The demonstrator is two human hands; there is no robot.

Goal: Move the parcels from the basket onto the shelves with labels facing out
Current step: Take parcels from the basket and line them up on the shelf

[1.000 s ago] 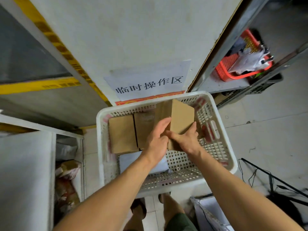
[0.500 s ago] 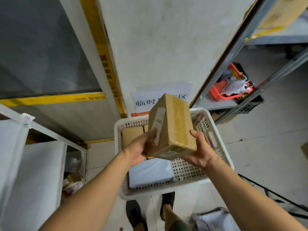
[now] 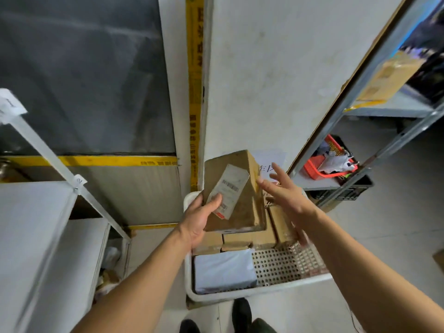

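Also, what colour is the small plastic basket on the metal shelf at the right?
Red-orange; the small plastic basket on the metal shelf shows in the head view.

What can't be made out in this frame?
Head view only:
- Label on the held box: print too small and blurred; left hand thumb covers its lower corner.
- Boxes in the basket: tops hidden behind the held box and right hand.
- Wall sign: mostly hidden by the same.
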